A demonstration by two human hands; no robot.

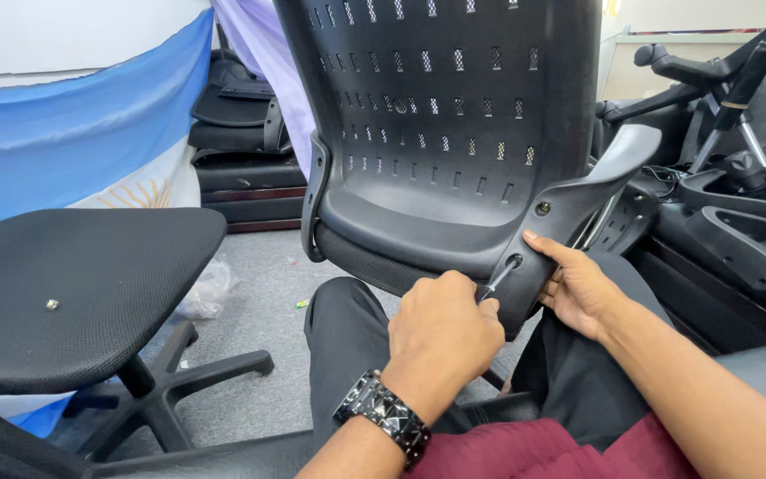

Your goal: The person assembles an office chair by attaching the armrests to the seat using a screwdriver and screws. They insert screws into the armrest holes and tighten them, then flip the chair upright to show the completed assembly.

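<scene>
Screwdriver (pixel 496 282) slants up and right, tip in the lower hole of the chair backrest (pixel 441 133) bracket. Left hand (pixel 443 333), fisted, grips its handle; right hand (pixel 578 288) clasps the bracket's edge.

Black perforated chair back (pixel 441 115), blue-and-white striped cloth (pixel 73 124), grey floor (pixel 268 293)

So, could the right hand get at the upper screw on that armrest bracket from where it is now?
Probably yes. The right hand grips the armrest bracket just below the upper screw, which sits exposed with nothing covering it. The left hand works lower, at the bottom hole.
</scene>
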